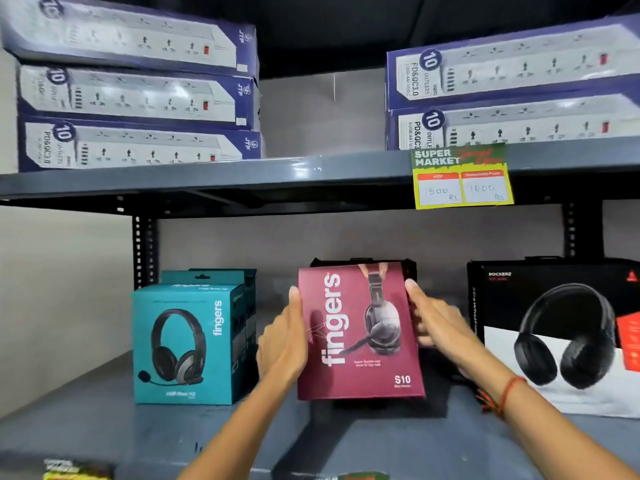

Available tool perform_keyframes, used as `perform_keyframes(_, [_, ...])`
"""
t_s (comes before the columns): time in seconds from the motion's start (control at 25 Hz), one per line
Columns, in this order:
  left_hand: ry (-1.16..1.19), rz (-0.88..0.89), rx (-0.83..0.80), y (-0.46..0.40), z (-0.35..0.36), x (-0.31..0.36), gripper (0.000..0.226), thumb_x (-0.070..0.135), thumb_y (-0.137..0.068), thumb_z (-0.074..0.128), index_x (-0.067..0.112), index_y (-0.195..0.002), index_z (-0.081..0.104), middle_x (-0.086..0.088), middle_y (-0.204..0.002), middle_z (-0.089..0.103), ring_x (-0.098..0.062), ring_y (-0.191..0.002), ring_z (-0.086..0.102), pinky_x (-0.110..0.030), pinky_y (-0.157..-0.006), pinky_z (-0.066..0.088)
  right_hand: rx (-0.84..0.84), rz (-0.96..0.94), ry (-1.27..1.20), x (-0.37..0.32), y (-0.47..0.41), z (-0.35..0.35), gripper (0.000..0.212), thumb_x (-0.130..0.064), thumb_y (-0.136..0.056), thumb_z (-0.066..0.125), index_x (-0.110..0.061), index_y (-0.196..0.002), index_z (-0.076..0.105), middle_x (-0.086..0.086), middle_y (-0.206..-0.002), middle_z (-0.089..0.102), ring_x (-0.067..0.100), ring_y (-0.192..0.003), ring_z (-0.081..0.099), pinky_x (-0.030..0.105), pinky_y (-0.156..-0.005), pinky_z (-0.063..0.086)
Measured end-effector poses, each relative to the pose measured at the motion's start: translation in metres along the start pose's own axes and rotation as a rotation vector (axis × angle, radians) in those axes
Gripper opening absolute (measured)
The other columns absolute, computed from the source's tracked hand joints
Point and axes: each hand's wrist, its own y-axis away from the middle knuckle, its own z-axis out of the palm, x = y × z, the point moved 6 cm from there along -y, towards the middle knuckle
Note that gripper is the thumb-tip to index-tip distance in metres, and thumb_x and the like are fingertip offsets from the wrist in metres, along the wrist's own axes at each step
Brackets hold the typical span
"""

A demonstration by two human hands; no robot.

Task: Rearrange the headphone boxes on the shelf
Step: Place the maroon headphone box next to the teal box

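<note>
A maroon "fingers" S10 headphone box (358, 332) stands upright in the middle of the lower grey shelf (104, 420). My left hand (284, 337) grips its left edge and my right hand (438, 323) grips its right edge. Its bottom edge looks slightly lifted off the shelf. A dark box (410, 271) stands partly hidden behind it. To the left stands a teal "fingers" headphone box (188, 344) with another teal box (221, 277) behind it. On the right is a large black and white Rockerz headphone box (561, 337).
The upper shelf (242, 174) carries stacks of blue power strip boxes at the left (135, 88) and right (512, 95). A yellow price tag (462, 176) hangs from its front edge. A black perforated upright (143, 251) stands behind the teal boxes.
</note>
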Motion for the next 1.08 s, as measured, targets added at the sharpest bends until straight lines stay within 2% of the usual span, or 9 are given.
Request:
perform_keyframes(0.04, [-0.022,-0.002,0.005,0.003,-0.007,0.002,0.091,0.07,-0.093,0.004,0.013,-0.111,0.072,-0.022,-0.127,0.068,-0.04,-0.119,0.059,-0.049,-0.102,0.041,-0.023,-0.007,0.017,-0.011,0.006,0.001,0.099,-0.093,-0.07,0.028,-0.009,-0.099,0.072,0.005,-0.077,0.07,0.026,-0.073,0.069,0.052,-0.096,0.054])
perform_keyframes(0.2, [-0.022,0.05,0.125,0.023,-0.046,-0.013,0.09,0.073,-0.091,0.003,0.02,-0.124,0.068,-0.016,-0.123,0.07,-0.039,-0.116,0.06,-0.044,-0.097,0.042,-0.118,-0.069,0.054,-0.041,0.045,0.03,0.076,-0.076,-0.088,0.032,-0.015,-0.118,0.066,0.018,-0.114,0.07,0.033,-0.104,0.066,0.048,-0.103,0.047])
perform_keyframes(0.32, [0.039,0.097,0.24,0.036,-0.088,-0.038,0.101,0.08,-0.078,-0.002,0.028,-0.137,0.06,-0.01,-0.113,0.074,-0.034,-0.109,0.063,-0.045,-0.097,0.044,-0.218,-0.137,-0.021,-0.063,0.074,0.078,0.053,-0.067,-0.092,0.039,-0.022,-0.109,0.061,0.004,-0.104,0.07,0.022,-0.101,0.064,0.038,-0.094,0.048])
perform_keyframes(0.4, [0.075,0.102,0.284,0.039,-0.114,-0.055,0.093,0.074,-0.078,0.003,0.033,-0.145,0.052,-0.007,-0.107,0.072,-0.03,-0.101,0.062,-0.044,-0.094,0.042,-0.252,-0.175,-0.023,-0.068,0.083,0.115,0.036,-0.062,-0.094,0.042,-0.029,-0.1,0.057,-0.01,-0.097,0.066,0.014,-0.099,0.062,0.026,-0.08,0.045])
perform_keyframes(0.6, [0.109,0.064,0.246,0.013,-0.154,-0.111,0.089,0.084,-0.081,0.004,0.04,-0.147,0.045,-0.005,-0.125,0.07,-0.028,-0.108,0.062,-0.049,-0.104,0.043,-0.312,-0.178,-0.076,-0.067,0.09,0.197,0.045,-0.065,-0.091,0.045,-0.03,-0.118,0.056,-0.009,-0.122,0.066,0.011,-0.114,0.061,0.032,-0.094,0.046])
perform_keyframes(0.72, [0.18,0.069,0.17,0.003,-0.157,-0.12,0.081,0.075,-0.085,0.012,0.038,-0.152,0.038,-0.003,-0.136,0.064,-0.021,-0.109,0.058,-0.047,-0.107,0.04,-0.28,-0.169,-0.083,-0.071,0.089,0.211,0.044,-0.062,-0.092,0.047,-0.032,-0.124,0.053,-0.009,-0.127,0.064,0.013,-0.119,0.059,0.034,-0.097,0.046])
perform_keyframes(0.8, [0.215,0.112,0.204,0.002,-0.158,-0.116,0.08,0.074,-0.088,0.015,0.035,-0.157,0.028,-0.004,-0.154,0.049,-0.024,-0.132,0.051,-0.045,-0.115,0.033,-0.292,-0.151,-0.122,-0.072,0.09,0.21,0.055,-0.061,-0.093,0.048,-0.034,-0.14,0.044,-0.01,-0.14,0.057,0.014,-0.132,0.051,0.035,-0.106,0.042])
perform_keyframes(0.92, [0.193,0.357,0.399,0.009,-0.159,-0.08,0.082,0.067,-0.094,0.023,0.023,-0.162,0.011,-0.001,-0.171,0.009,-0.018,-0.157,0.009,-0.025,-0.124,0.0,-0.219,-0.132,-0.175,-0.073,0.09,0.185,0.085,-0.069,-0.087,0.049,-0.033,-0.157,0.019,-0.006,-0.16,0.034,0.015,-0.145,0.035,0.043,-0.12,0.029])
perform_keyframes(1.08, [0.31,0.747,0.276,0.034,-0.102,0.014,0.072,0.049,-0.099,0.034,0.015,-0.16,0.015,-0.001,-0.17,0.011,-0.011,-0.157,0.007,-0.016,-0.123,-0.002,0.083,-0.222,-0.188,-0.084,0.076,0.09,0.073,-0.053,-0.094,0.054,-0.025,-0.156,0.028,0.002,-0.158,0.039,0.015,-0.143,0.039,0.041,-0.12,0.03])
